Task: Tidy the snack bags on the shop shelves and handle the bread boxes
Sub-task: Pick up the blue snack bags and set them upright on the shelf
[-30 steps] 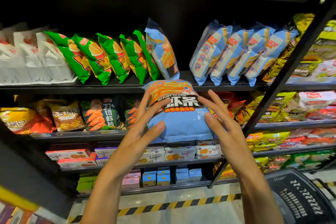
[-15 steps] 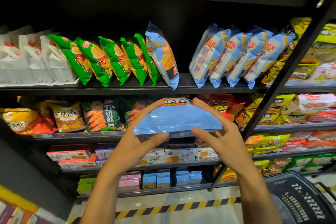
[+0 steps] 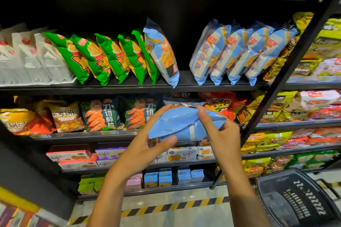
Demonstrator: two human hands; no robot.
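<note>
Both hands grip blue snack bag: left hand pinching lower edge, right hand curled over right end, before shelf.

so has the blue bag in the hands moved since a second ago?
Yes. The blue bag has tipped from printed face up to its plain back, and now sits lower against the shelf edge above it.

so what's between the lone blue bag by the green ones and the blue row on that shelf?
Head view: nothing; bare shelf separates the lone blue bag from the blue row.
</note>
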